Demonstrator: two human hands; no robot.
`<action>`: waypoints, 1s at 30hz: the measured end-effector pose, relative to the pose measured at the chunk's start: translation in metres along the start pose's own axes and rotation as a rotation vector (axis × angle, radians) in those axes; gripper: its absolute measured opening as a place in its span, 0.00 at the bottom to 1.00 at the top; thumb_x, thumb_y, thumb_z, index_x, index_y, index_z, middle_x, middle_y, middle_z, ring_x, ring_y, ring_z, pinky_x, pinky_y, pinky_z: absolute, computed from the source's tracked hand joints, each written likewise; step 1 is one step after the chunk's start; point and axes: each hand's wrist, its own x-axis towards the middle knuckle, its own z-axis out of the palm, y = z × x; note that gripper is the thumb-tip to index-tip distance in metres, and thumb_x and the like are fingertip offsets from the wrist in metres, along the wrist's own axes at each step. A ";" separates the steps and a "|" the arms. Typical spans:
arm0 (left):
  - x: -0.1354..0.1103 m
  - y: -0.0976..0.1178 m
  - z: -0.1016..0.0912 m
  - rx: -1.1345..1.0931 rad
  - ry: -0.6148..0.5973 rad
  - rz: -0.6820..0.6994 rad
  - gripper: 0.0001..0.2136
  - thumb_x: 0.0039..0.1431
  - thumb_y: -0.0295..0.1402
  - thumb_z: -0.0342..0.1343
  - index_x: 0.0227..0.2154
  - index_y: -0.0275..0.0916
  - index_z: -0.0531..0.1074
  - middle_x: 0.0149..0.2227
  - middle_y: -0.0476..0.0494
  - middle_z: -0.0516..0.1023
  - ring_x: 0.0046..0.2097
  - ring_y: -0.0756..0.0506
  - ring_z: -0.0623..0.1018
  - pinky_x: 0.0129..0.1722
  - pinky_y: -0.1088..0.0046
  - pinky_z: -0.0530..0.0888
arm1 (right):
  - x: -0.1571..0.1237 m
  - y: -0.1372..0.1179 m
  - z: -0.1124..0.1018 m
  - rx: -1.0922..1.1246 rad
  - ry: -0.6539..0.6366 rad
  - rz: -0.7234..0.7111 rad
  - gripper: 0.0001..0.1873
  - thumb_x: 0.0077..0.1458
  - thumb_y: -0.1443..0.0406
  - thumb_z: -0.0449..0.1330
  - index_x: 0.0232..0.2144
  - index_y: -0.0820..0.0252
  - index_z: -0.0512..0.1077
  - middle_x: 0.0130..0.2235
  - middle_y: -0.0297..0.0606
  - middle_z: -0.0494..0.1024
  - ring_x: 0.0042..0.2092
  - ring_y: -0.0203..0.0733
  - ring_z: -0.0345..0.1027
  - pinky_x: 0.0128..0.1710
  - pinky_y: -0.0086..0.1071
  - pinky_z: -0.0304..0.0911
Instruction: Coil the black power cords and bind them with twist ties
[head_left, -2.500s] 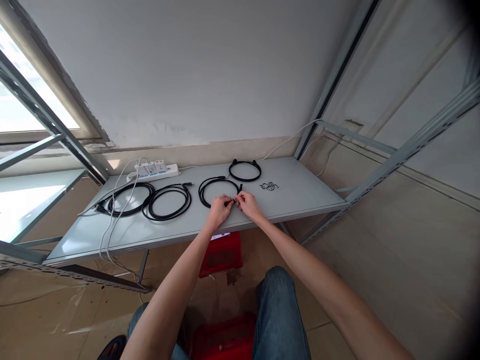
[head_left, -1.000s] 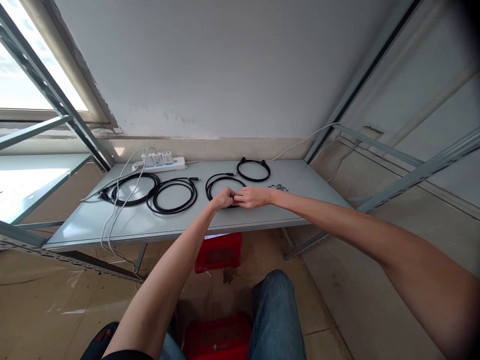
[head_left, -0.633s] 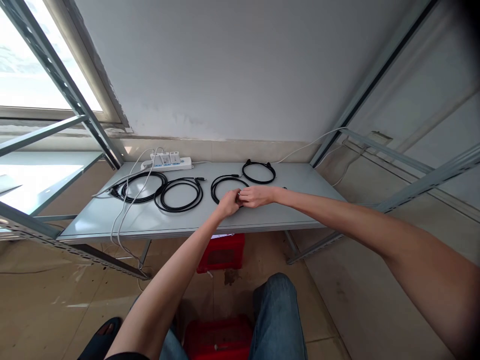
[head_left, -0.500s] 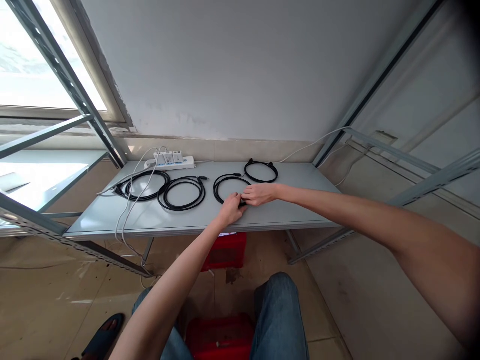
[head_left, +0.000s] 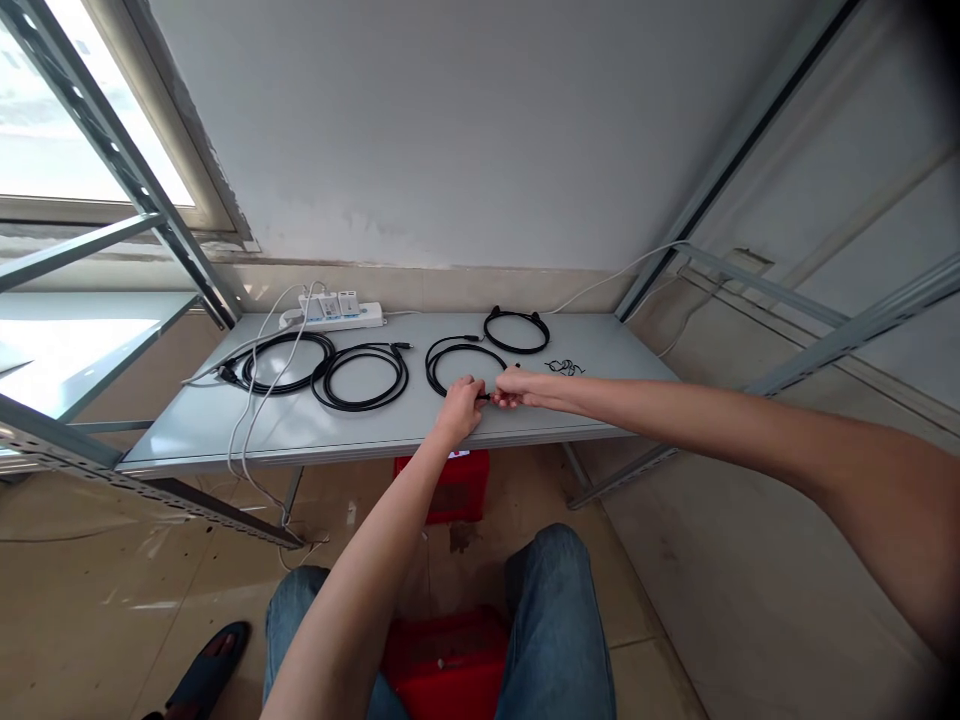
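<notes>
On a grey metal shelf [head_left: 315,430] lie several coiled black cables. Both my hands meet at the near side of the third coil [head_left: 447,356]. My left hand [head_left: 461,404] is closed on the coil's near edge. My right hand [head_left: 510,386] is closed in a pinch on the same cable just to the right. A smaller coil [head_left: 516,331] lies behind them. A small heap of black twist ties [head_left: 564,367] sits to the right of my right hand.
Two larger black coils [head_left: 362,375] [head_left: 279,362] lie to the left. A white power strip [head_left: 332,314] sits at the shelf's back with white cords trailing over the front edge. Red crates [head_left: 448,488] stand on the floor below. Slanted shelf posts [head_left: 180,250] flank both sides.
My hands stayed together on the third coil, shifting slightly toward the front edge. My right arm swung in from the right. The head view drifted a little.
</notes>
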 end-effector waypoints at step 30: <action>0.002 -0.003 -0.001 -0.051 0.009 0.006 0.09 0.58 0.20 0.52 0.28 0.40 0.67 0.36 0.41 0.72 0.41 0.41 0.73 0.42 0.64 0.70 | -0.014 0.008 -0.010 -1.535 0.125 -1.047 0.15 0.56 0.82 0.51 0.36 0.69 0.75 0.33 0.50 0.78 0.37 0.48 0.74 0.33 0.35 0.64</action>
